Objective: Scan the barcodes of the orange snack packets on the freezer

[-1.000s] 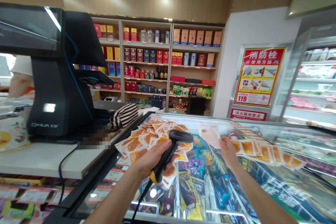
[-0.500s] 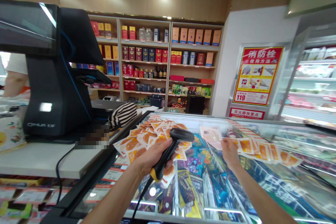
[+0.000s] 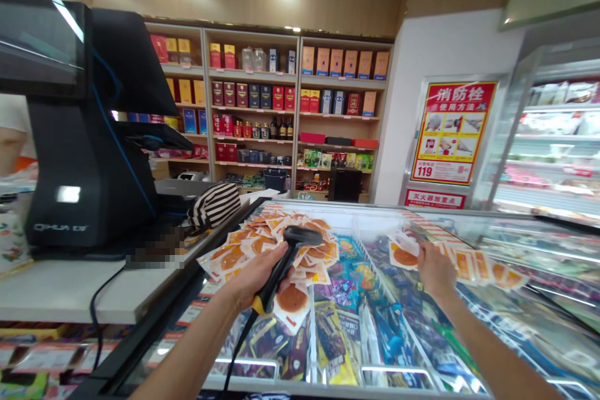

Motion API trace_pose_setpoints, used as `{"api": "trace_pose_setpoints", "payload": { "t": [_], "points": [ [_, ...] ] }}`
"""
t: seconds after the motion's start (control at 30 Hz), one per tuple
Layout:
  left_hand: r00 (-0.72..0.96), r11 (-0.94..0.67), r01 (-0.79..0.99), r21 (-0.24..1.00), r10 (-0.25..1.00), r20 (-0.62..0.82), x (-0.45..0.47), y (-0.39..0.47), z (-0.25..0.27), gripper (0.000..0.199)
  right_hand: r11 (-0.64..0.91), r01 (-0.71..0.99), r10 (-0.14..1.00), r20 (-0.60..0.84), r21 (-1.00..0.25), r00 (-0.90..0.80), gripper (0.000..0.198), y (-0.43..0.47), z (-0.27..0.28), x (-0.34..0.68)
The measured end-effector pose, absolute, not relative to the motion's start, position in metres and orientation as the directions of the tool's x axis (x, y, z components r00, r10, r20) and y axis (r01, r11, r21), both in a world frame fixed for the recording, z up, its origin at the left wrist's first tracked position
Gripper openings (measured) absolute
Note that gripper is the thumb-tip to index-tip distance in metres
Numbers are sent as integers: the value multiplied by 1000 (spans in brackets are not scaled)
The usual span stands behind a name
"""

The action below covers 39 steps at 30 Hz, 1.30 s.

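Note:
My left hand grips a black barcode scanner with a yellow band on its handle, head pointing right over a heap of orange snack packets on the freezer's glass lid. My right hand holds one small packet with an orange disc showing, beside a row of similar packets laid out on the glass to the right.
The glass-topped chest freezer is full of bright frozen goods. A black checkout terminal stands on the white counter at left, with a striped pouch. Shelves of boxes and a fridge lie beyond.
My right hand moved right and lower and turned its packet, which now shows its orange face instead of a pale one. The scanner hand dropped slightly. The view shifted right.

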State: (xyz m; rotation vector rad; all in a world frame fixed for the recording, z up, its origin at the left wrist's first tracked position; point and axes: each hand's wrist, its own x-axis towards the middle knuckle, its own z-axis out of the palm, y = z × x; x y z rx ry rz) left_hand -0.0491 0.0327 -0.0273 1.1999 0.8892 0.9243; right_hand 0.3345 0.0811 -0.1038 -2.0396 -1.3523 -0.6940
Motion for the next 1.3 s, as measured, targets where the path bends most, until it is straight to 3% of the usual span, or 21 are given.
{"api": "trace_pose_setpoints", "payload": {
  "t": [0.1, 0.17, 0.4, 0.57, 0.77, 0.87, 1.07, 1.17, 1.3],
  "points": [
    [348, 128, -104, 986, 934, -84, -55, 32, -28, 39, -192, 973, 758, 649, 126, 65, 30, 76, -113, 349],
    [344, 123, -97, 988, 935, -83, -58, 31, -28, 39, -78, 970, 804, 590, 232, -76, 30, 74, -121, 351],
    [352, 99, -81, 992, 934, -65, -59, 30, -27, 37, -52, 956, 834, 540, 287, -117, 42, 77, -126, 329],
    [338, 131, -82, 988, 936, -96, -60, 31, -29, 36, -138, 961, 884, 467, 240, 10, 40, 92, -125, 337],
    [316, 143, -122, 982, 944, -99, -73, 34, -33, 35, -232, 951, 836, 541, 204, 88, 36, 107, -123, 334],
    [315, 134, -148, 980, 946, -82, -84, 33, -33, 35, -109, 987, 826, 563, 122, 22, 37, 112, -116, 298],
    [266, 135, -127, 983, 959, -98, -108, 26, -31, 36, 374, 917, 811, 529, -142, -249, 39, 126, -97, 193],
    [226, 110, -120, 987, 971, -80, -113, 19, -29, 37, 498, 858, 758, 546, -129, -357, 43, 132, -86, 151],
    [171, 98, -125, 987, 982, -76, -114, 12, -27, 36, 483, 872, 792, 468, -84, -393, 28, 136, -74, 121]
  ]
}}
